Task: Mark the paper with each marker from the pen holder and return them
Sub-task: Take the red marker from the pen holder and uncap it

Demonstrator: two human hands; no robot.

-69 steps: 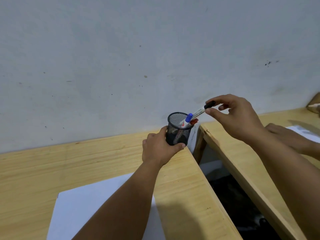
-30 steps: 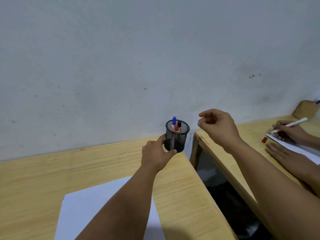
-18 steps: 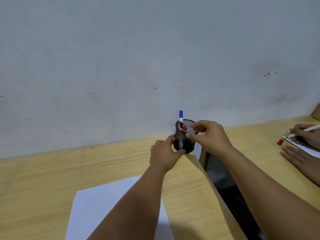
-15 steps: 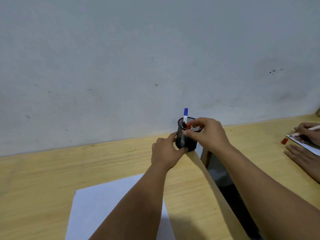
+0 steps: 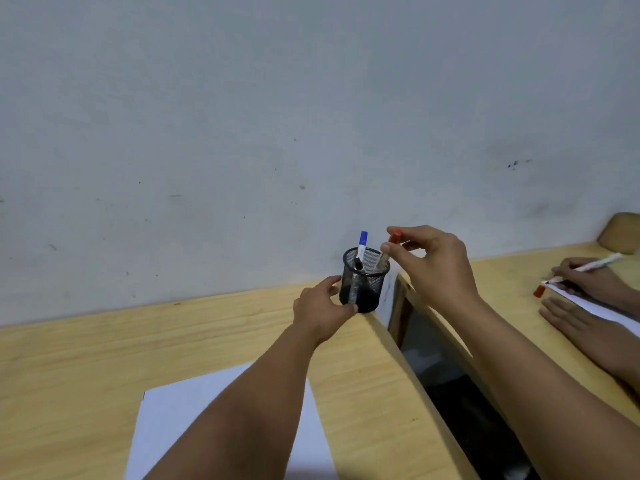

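A black mesh pen holder (image 5: 365, 282) stands at the far right corner of my wooden desk (image 5: 86, 358). My left hand (image 5: 320, 308) grips its lower side. My right hand (image 5: 433, 263) pinches the red-capped marker (image 5: 388, 252) near its top; the marker's lower end is inside the holder. A blue-capped marker (image 5: 362, 245) sticks up from the holder, and a black-capped one (image 5: 357, 264) leans inside. A white sheet of paper (image 5: 180, 420) lies on the desk near me, partly under my left forearm.
A grey wall rises right behind the desk. A dark gap (image 5: 460, 393) separates my desk from a second wooden desk (image 5: 512, 271) on the right, where another person's hands (image 5: 585, 278) write on paper with a white marker, a red cap (image 5: 539, 291) beside them.
After dropping the black-capped marker in, my right hand came back to the holder, took the red-capped marker and has lifted it partly out. My left hand kept its grip on the holder.
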